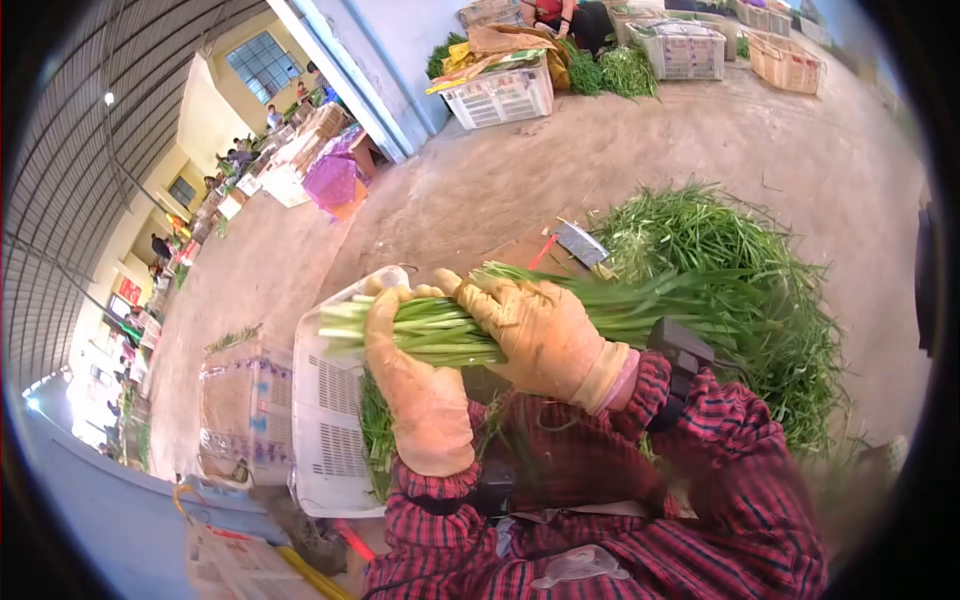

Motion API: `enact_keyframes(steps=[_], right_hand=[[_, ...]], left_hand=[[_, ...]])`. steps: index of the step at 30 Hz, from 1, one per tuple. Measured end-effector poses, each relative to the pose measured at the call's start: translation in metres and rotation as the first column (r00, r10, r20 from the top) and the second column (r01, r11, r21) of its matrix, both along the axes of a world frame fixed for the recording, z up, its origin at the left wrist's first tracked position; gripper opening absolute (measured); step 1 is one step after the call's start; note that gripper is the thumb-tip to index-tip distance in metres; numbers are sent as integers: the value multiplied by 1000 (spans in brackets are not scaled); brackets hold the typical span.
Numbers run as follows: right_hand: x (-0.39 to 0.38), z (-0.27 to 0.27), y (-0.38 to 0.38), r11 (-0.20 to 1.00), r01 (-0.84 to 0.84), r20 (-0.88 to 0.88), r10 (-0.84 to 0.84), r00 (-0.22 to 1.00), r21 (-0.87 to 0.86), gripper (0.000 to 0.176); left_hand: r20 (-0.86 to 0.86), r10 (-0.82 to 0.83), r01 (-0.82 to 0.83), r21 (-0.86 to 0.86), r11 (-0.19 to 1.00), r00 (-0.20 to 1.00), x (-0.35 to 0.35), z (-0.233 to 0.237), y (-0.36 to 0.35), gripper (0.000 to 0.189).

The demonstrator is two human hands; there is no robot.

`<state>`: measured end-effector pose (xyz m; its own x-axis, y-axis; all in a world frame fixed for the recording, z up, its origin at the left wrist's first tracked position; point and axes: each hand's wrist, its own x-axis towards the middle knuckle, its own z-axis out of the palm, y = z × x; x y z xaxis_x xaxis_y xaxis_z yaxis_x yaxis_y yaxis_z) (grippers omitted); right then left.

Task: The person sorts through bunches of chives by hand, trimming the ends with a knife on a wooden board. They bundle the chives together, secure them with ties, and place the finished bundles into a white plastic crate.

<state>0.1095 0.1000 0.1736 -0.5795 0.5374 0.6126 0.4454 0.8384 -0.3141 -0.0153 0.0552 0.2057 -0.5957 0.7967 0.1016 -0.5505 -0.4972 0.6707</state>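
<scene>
Both my hands wear tan rubber gloves and hold one bundle of green chives lying sideways, pale stalk ends to the left. My left hand wraps around the bundle near the stalk ends. Closer to the leaves, my right hand grips the same bundle from above. The leafy ends run right into a large loose pile of chives on the concrete floor. My sleeves are red plaid.
A white plastic crate with some greens stands below my hands at the left. A cleaver with a red handle lies beside the pile. Farther back are white crates, baskets, more greens and a seated person.
</scene>
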Motion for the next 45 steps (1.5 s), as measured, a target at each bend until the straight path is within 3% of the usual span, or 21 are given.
enact_keyframes(steps=[4, 6, 7, 9, 11, 14, 18, 22, 25, 26, 27, 29, 30, 33, 35, 37, 39, 40, 42, 43, 45], right_hand=[[2, -33, 13, 953, -135, -93, 114, 989, -272, 66], [1, -45, 29, 718, -434, -308, 311, 899, -544, 59], [6, -32, 26, 723, -426, -297, 309, 903, -543, 59], [17, -7, 15, 258, -462, -404, 249, 880, -848, 52], [18, -20, 14, 256, -423, -368, 238, 899, -869, 45], [6, -45, -1, -243, -649, -693, 238, 681, -721, 41], [-11, -69, -24, -442, -564, -696, 228, 681, -697, 54], [-12, -70, -23, -313, -533, -616, 323, 718, -786, 61], [-8, -57, -3, 145, -280, -170, 514, 841, -949, 76], [-4, -47, -8, 296, -300, -151, 438, 886, -907, 62], [-4, -37, -15, 299, -293, -138, 448, 883, -908, 62], [-6, -24, -34, 780, -277, -274, 141, 951, -561, 44], [1, -21, -42, 835, -323, -286, 209, 935, -445, 32], [23, -20, -75, 356, -553, -378, 454, 807, -754, 35], [18, -51, -93, -244, -445, -493, 200, 846, -862, 46], [20, -123, -64, -208, -534, -573, 265, 775, -819, 66], [13, -148, -55, -187, -749, -747, -97, 658, -635, 64], [1, -135, -57, -179, -756, -750, -114, 651, -629, 64], [-25, -90, -44, 119, -989, -922, -385, 40, -92, 55], [-24, -89, -29, 131, -987, -919, -392, 31, -89, 55], [-21, -101, 4, 147, -982, -677, -712, -187, 117, 52]], left_hand=[[63, -133, 137, -69, 988, 989, 1, -11, -2, 40], [-45, -339, 342, 72, 937, 940, -8, -22, -6, 45], [-39, -343, 345, 82, 935, 939, -11, -25, -9, 45], [-113, -394, 407, 135, 903, 912, -17, -32, -14, 52], [-192, -438, 466, 137, 874, 878, -33, -51, -20, 59], [-222, -492, 502, -11, 865, 842, -45, -70, -26, 84], [-225, -554, 587, 118, 801, 802, -41, -82, -35, 88], [58, -489, 488, 30, 873, 871, -44, -92, -52, 65], [100, -446, 443, 48, 895, 890, -51, -105, -52, 58], [106, -415, 410, 64, 910, 904, -51, -104, -52, 45], [113, -406, 400, 75, 914, 907, -53, -107, -50, 45], [188, -352, 340, 93, 936, 917, -58, -112, -44, 34], [251, -338, 326, 91, 941, 907, -59, -110, -39, 26], [209, -193, 177, 91, 980, 959, -65, -101, -16, 24], [198, -157, 142, 88, 986, 968, -54, -80, -9, 23], [164, -51, 37, 90, 995, 985, -39, -58, -7, 20], [133, -91, 79, 94, 992, 987, -29, -60, -6, 23], [146, -65, 51, 95, 994, 987, -22, -66, -5, 24], [176, -70, 57, 78, 995, 982, -6, -77, -7, 27], [173, -81, 70, 70, 995, 982, 3, -84, -6, 27], [251, -120, 99, 92, 991, 961, 16, -104, 1, 27]])
